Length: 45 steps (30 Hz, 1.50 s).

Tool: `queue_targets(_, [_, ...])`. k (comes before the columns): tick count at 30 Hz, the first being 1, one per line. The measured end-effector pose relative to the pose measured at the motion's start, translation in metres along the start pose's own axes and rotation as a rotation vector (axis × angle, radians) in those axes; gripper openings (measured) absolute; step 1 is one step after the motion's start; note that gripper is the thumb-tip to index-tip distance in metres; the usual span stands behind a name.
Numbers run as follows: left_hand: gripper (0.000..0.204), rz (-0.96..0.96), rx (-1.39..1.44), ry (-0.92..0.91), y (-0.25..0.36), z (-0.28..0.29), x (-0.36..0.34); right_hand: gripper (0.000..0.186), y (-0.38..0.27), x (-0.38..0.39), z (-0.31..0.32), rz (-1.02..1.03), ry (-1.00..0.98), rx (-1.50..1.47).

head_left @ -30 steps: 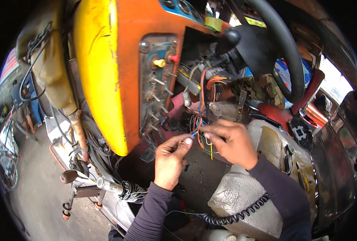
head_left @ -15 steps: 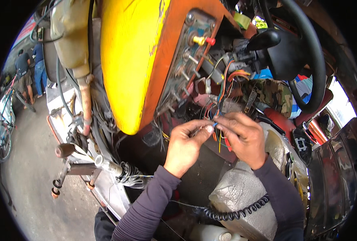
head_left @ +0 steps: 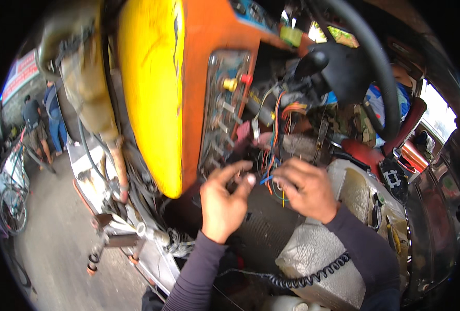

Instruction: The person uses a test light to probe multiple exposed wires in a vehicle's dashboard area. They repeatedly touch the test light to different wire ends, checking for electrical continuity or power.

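Observation:
My left hand (head_left: 224,205) is raised below the switch panel (head_left: 222,122), thumb and index finger a little apart beside the hanging wires, with nothing visible held between them. My right hand (head_left: 308,187) pinches a short blue wire (head_left: 266,179) just to the right of it. A bundle of orange, green, yellow and other coloured wires (head_left: 275,124) drops from the steering column, under the black steering wheel (head_left: 388,83), to my fingers; part of the bundle is hidden behind them.
An orange and yellow body panel (head_left: 147,93) stands at left. A silver padded cover (head_left: 302,243) with a coiled black cable (head_left: 307,274) lies below my right arm, near a red seat (head_left: 362,150). Two people (head_left: 36,119) stand beyond a bicycle (head_left: 13,202) at far left.
My left hand, which was pinching at the blue wire beside my right fingers, has parted from it and opened slightly. My right fingers remain at the wire. The view has shifted with my head.

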State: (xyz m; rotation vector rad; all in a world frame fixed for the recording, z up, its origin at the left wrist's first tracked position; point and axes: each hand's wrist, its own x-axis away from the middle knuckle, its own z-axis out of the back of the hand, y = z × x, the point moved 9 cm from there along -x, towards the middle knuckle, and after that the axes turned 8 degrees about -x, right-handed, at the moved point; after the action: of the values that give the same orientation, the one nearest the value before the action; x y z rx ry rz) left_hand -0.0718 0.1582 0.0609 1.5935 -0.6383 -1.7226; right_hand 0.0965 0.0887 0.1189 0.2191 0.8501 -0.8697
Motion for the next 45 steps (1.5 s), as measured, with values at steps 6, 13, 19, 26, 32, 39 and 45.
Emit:
queue_targets(6, [0.046, 0.13, 0.171, -0.091, 0.018, -0.003, 0.012, 0.015, 0.001, 0.002, 0.004, 0.009, 0.012, -0.004])
queue_targets(13, [0.024, 0.059, 0.149, -0.32, 0.019, -0.032, -0.002, 0.014, -0.002, 0.004, 0.007, 0.066, 0.07, -0.02])
queue_targets(19, [0.014, 0.041, 0.103, -0.329, 0.007, -0.043, -0.003, 0.015, 0.002, 0.004, 0.004, 0.011, 0.044, -0.064])
queue_targets(26, [0.009, -0.117, -0.005, -0.182, 0.016, -0.034, -0.003, 0.015, 0.008, -0.005, 0.011, -0.09, 0.041, -0.24])
queue_targets(32, [0.014, -0.146, 0.053, -0.151, 0.021, -0.032, 0.001, 0.011, -0.005, -0.009, 0.008, -0.071, 0.002, -0.15])
queue_targets(39, [0.013, -0.365, -0.036, -0.015, 0.047, -0.03, 0.014, 0.013, 0.05, 0.023, -0.024, -0.994, -0.102, -1.076])
queue_targets(45, [0.009, -0.178, -0.025, -0.082, 0.032, -0.03, 0.002, 0.031, -0.014, -0.006, 0.017, 0.098, -0.098, 0.065])
